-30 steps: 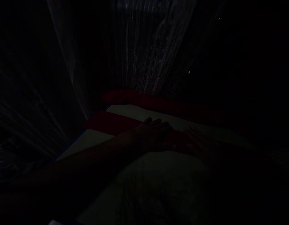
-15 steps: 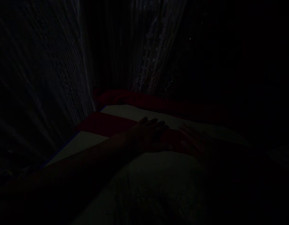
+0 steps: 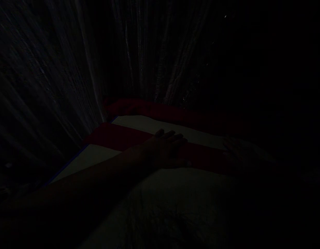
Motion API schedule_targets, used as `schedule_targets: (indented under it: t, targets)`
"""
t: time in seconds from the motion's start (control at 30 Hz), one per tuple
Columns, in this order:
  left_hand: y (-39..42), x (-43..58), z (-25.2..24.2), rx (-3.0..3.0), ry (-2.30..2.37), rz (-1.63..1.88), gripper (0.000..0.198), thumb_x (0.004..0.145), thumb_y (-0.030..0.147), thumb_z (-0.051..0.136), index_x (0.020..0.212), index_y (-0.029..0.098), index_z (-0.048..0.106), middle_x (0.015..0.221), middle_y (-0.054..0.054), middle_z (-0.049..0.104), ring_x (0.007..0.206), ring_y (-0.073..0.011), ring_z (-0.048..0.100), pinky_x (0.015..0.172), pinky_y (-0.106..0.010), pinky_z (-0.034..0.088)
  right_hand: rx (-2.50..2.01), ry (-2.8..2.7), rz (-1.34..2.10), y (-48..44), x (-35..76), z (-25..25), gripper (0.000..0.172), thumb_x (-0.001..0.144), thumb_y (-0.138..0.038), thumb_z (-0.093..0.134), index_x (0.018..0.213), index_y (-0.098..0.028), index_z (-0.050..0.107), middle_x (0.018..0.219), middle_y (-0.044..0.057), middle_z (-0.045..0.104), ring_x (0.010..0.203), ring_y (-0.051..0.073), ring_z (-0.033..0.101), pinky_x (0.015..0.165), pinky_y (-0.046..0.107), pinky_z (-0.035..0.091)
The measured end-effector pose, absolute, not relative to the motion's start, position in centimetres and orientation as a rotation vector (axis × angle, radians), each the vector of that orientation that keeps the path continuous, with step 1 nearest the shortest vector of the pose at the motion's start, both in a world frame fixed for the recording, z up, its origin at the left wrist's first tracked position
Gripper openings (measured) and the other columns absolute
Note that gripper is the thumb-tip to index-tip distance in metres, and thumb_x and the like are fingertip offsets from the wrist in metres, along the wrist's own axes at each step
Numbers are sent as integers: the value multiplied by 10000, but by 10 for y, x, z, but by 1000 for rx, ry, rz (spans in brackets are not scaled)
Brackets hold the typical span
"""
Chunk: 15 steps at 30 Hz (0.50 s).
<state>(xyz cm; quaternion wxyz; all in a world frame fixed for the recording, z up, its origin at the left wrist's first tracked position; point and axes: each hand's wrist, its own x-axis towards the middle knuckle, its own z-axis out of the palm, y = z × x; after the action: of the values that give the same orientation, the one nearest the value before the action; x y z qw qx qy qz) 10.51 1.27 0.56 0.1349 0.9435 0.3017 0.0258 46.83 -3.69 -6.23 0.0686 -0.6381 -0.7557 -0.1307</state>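
The scene is very dark. My left hand lies flat with its fingers stretched out on a cloth with red and pale stripes spread over a flat surface. My right hand rests further right on the same red stripe; it is dim, and its fingers look laid flat. Neither hand holds anything that I can see.
A pale, loosely hanging curtain or net stands behind and to the left of the surface. A thin blue edge runs along the cloth's left side. A pale crumpled cloth lies near me. The right side is black.
My right hand has slid to the right along the red stripe, away from my left hand. My left hand has stayed in place. The view shifted slightly.
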Motion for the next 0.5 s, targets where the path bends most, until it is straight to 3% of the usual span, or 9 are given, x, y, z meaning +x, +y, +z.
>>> schedule_targets:
  t: [0.1, 0.17, 0.27, 0.5]
  targets:
    - [13, 105, 5, 2727, 865, 96, 955, 886, 848, 284, 1621, 245, 200, 1689, -68, 148, 1569, -337, 78, 1245, -588, 7, -1810, -2381, -265, -38, 426, -55, 678, 1009, -592, 228, 1600, -261, 257, 1660, 35, 149, 1531, 245, 208, 1192, 605, 274]
    - [13, 105, 5, 2739, 872, 99, 954, 887, 847, 286, 1621, 244, 201, 1688, -70, 152, 1569, -337, 82, 1245, -589, 13, -1767, -2443, -168, -40, 406, -55, 646, 1007, -607, 241, 1578, -310, 296, 1641, 0, 224, 1516, 254, 257, 1167, 672, 258]
    - [12, 106, 4, 2787, 866, 103, 938, 902, 826, 306, 1620, 230, 203, 1684, -80, 168, 1566, -336, 100, 1243, -591, 35, -1672, -2396, -213, -43, 397, -60, 623, 1026, -564, 210, 1552, -262, 351, 1619, 5, 295, 1505, 220, 283, 1199, 623, 241]
    - [7, 108, 3, 2959, 643, 181, 692, 1025, 606, 325, 1586, 201, 302, 1668, -80, 241, 1555, -304, 182, 1243, -585, 127, -1468, -2456, -328, -41, 410, -67, 595, 1027, -479, 335, 1588, -309, 233, 1631, 45, 273, 1498, 264, 299, 1139, 677, 293]
